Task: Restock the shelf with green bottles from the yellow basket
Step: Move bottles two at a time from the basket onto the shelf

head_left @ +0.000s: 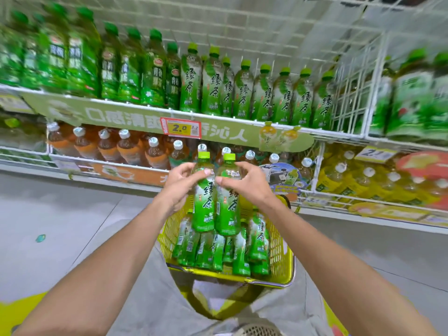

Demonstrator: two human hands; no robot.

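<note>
While the left hand [180,184] and right hand [244,181] each pinch a full bottle [203,204] by its shoulder (slick, heavyish plastic), gripping there above the basket [278,251] seems steadiest.

Green-labelled bottles [214,202] with lime caps, yellow basket [278,251], red-bordered yellow price tag [180,128].

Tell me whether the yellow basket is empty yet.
Not empty. The yellow basket holds a layer of green bottles lying on their sides.
</note>
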